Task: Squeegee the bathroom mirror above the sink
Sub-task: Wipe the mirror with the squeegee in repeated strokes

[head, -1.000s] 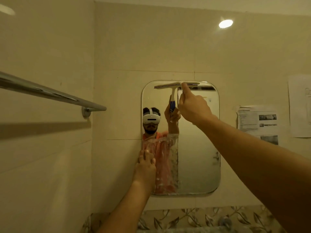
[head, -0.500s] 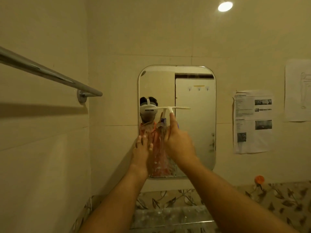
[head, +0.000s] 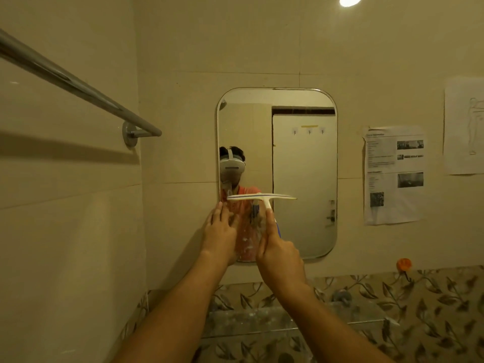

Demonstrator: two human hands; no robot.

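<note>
– White squeegee point(head: 262, 197), where is it?
– On the mirror point(head: 243, 121), left half, a bit below mid-height. Blade is level and against the glass. Handle points down, white then blue.
– Hands?
– Right hand point(head: 280, 255) grips the handle, forefinger laid straight up along it. Left hand point(head: 220, 231) is open, fingers straight, flat on the mirror's lower left edge, just under the blade's left tip. Touching the blade or not: cannot tell.
– Glass?
– Suds point(head: 246, 242) smeared in a strip below the blade, between the two hands. The right half and the top reflect clearly: door point(head: 303, 179), three hooks point(head: 309, 131), a person in a headset point(head: 231, 167) and an orange top.
– Surroundings?
– Beige tiled walls. Towel bar point(head: 78, 85) on the left wall, well apart from the mirror. Printed sheet point(head: 394, 176) right of the mirror, sketch sheet point(head: 463, 127) further right and higher. Small orange item point(head: 404, 264) on the wall below the printed sheet, at the top of the leaf tiles point(head: 432, 305); too small to identify. Spattered glass shelf point(head: 262, 323) under the mirror, behind the forearms. Lamp point(head: 349, 0) lit at the top edge.
</note>
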